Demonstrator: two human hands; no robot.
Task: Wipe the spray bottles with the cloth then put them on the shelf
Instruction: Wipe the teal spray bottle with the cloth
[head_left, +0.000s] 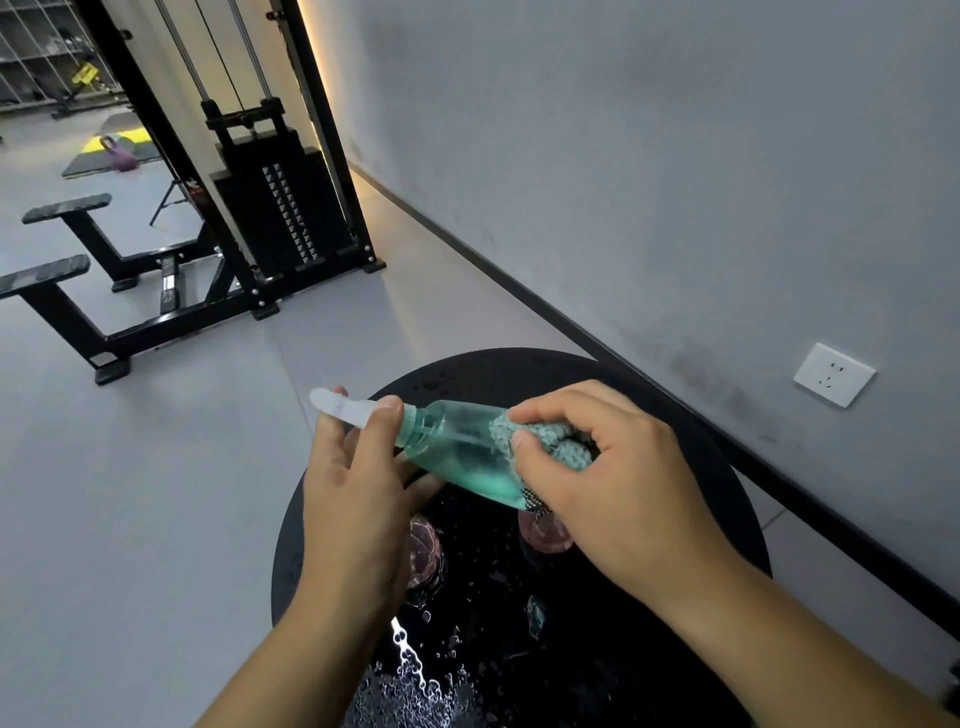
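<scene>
Bottle tilted, cap toward upper left, gripped at the neck by left hand; base hidden under cloth pinched in right hand.

Grey wall at right, black skirting along its base, white socket low on it. Pale grey floor. Black cable machine with weight stack stands against the wall, warm strip light behind its frame. Purple kettlebell on a yellow-edged mat far left. Round black surface, wet with droplets.
</scene>
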